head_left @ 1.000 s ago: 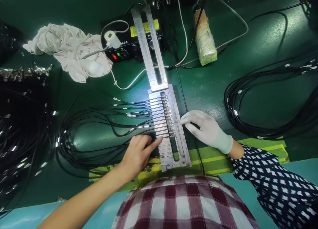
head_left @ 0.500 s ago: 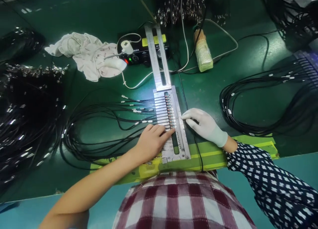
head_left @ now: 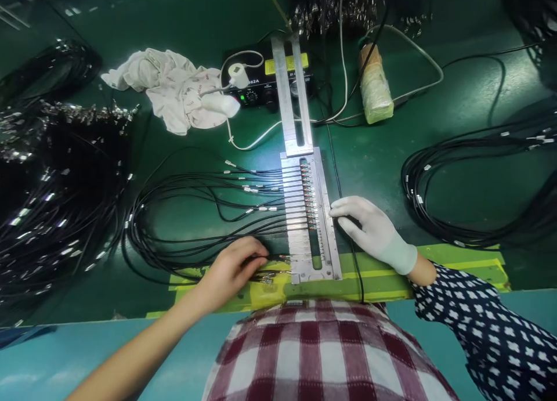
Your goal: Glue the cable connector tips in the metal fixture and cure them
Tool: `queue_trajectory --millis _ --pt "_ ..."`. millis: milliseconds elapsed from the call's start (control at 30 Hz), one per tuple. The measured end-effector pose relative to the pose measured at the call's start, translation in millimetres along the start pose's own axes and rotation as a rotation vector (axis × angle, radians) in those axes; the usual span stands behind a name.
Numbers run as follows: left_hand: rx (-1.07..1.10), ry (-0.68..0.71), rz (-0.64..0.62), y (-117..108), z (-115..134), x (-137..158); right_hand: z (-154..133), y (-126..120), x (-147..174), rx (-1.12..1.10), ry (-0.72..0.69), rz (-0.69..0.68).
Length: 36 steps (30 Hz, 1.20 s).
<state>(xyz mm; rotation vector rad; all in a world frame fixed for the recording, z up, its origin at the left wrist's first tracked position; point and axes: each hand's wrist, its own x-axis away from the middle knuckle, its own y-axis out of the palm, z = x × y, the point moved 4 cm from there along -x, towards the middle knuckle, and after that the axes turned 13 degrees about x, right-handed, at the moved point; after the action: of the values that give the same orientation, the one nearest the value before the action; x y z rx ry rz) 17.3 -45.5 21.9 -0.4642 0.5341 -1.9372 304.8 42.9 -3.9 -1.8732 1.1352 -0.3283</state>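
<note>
midway, metal jig (head_left: 298,241) between right hand (head_left: 369,230), half-spread at jig edge, and left hand (head_left: 235,267) by black cables (head_left: 139,238), grip unclear.

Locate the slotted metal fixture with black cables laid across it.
In the head view, the fixture lies just right of centre on the green table, between the bare left hand and the gloved right hand.

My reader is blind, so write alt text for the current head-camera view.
A bare left hand is at black cables beside a slotted metal fixture, with a white-gloved right hand at its right edge. Several cables lie side by side across the fixture, trailing leftward over a green table. A black box and crumpled cloth sit behind.
</note>
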Motion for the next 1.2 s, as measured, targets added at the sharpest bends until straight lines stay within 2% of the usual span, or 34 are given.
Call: queue_trajectory --millis 133,200,233,333,433,633,1200 --pt "-0.014 0.088 0.302 -20 13 -7 -1 0 0 -0.007 0.010 0.000" --pt "-0.068 0.178 0.377 -16 24 -16 -2 -1 1 -0.012 0.015 0.007" --pt "-0.088 0.231 0.359 -9 29 -21 -2 -1 1 -0.016 0.014 0.009" --pt "-0.141 0.374 0.196 23 41 -38 -2 -2 1 -0.021 0.015 -0.004" --pt "-0.239 0.417 0.141 42 39 -47 -2 -2 1 -0.017 0.018 -0.017" --pt "-0.344 0.393 0.175 38 28 -46 -3 -2 -1 -0.025 0.019 -0.007" --pt "-0.419 0.415 0.215 44 28 -45 -3 -2 -2 -0.029 0.032 -0.010"
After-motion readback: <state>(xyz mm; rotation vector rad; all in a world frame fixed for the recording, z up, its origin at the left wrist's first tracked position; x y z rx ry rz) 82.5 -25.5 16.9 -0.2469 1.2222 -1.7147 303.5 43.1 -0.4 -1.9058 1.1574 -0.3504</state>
